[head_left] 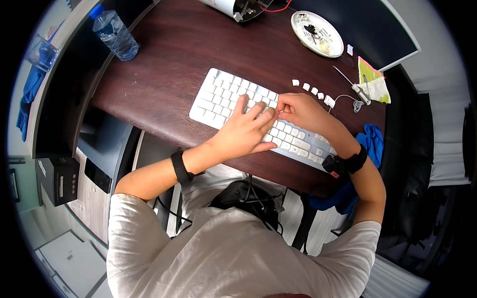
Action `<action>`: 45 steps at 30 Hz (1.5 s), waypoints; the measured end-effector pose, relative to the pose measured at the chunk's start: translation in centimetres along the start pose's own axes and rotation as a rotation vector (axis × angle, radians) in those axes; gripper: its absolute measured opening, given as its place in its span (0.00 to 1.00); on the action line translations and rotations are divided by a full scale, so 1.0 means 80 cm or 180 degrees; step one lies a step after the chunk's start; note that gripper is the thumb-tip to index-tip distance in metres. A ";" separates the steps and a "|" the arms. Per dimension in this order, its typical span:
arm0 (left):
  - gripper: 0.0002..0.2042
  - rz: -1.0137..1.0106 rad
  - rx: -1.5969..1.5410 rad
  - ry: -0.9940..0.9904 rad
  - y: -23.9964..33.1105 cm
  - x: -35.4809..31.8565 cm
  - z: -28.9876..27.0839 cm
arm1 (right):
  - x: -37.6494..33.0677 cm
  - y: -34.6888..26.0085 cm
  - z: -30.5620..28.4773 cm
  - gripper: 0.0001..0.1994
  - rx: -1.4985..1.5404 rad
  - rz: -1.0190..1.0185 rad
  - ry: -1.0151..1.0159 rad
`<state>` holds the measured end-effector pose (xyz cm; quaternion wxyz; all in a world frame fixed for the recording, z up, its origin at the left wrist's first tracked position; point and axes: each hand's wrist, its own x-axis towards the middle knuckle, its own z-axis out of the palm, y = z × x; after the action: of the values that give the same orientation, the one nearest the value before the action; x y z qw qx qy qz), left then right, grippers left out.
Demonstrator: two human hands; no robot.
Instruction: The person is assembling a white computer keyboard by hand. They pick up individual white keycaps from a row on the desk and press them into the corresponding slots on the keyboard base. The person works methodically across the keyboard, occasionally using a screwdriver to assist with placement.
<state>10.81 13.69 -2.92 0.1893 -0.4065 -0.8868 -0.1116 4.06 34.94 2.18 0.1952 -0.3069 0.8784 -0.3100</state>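
Basically, we've a dark, sheeny red-brown desk (164,99) w/ a slim white kbd (223,95), smooth squarish keys, slantwise mid-desk; hands block its ctr. Round plate (298,35) of bits far R, clear plastic bottle (116,34) far L. Our L hand (244,129): fingers spread on keys. Our R hand (304,110): fingertips bunched at kbd, can't tell on what. Corded tool (361,94) & loose caps (314,91) beyond.
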 end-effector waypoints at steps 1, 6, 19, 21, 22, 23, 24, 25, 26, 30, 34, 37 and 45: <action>0.32 0.0038 -0.0039 -0.0013 -0.001 0.000 -0.001 | 0.000 0.001 0.001 0.07 -0.0020 -0.0036 0.0015; 0.33 0.0147 -0.0234 -0.0073 -0.007 0.000 0.001 | -0.002 -0.003 0.000 0.07 -0.0056 -0.0004 -0.0033; 0.41 -0.0304 -0.0372 0.0579 -0.010 -0.001 -0.006 | 0.013 0.042 -0.055 0.13 -0.1916 0.0648 0.0662; 0.41 -0.0341 -0.0404 0.0557 -0.010 -0.001 -0.005 | 0.017 0.047 -0.051 0.13 -0.1998 0.0645 0.0551; 0.41 -0.0350 -0.0422 0.0545 -0.010 0.000 -0.005 | 0.017 0.051 -0.049 0.13 -0.2036 0.0652 0.0502; 0.40 -0.0367 -0.0446 0.0570 -0.010 0.000 -0.005 | 0.019 0.057 -0.047 0.13 -0.2021 0.0558 0.0554; 0.39 -0.0383 -0.0469 0.0595 -0.010 0.001 -0.006 | 0.021 0.061 -0.046 0.13 -0.2068 0.0544 0.0548; 0.39 -0.0400 -0.0496 0.0619 -0.009 0.001 -0.006 | 0.023 0.061 -0.044 0.13 -0.2114 0.0533 0.0539; 0.37 -0.0434 -0.0478 0.0629 -0.009 0.002 -0.007 | 0.025 0.061 -0.043 0.13 -0.2159 0.0522 0.0532; 0.31 -0.0556 -0.0447 0.0711 -0.007 0.002 -0.009 | 0.027 0.054 -0.041 0.12 -0.2146 0.0424 0.0659; 0.25 -0.0671 -0.0470 0.0864 -0.007 0.001 -0.004 | 0.011 0.028 -0.039 0.11 -0.1876 0.0013 0.0763; 0.22 -0.0701 -0.0403 0.0855 -0.009 0.000 0.000 | -0.012 -0.001 -0.031 0.09 -0.1562 -0.0320 0.0749; 0.18 -0.0601 -0.0329 0.0688 -0.005 -0.003 -0.004 | -0.075 0.064 -0.111 0.09 -0.2223 0.0811 0.1289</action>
<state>10.70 13.14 -2.76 0.2511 -0.3162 -0.8886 -0.2175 1.61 45.87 6.17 -0.0603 -0.1764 0.9822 -0.0211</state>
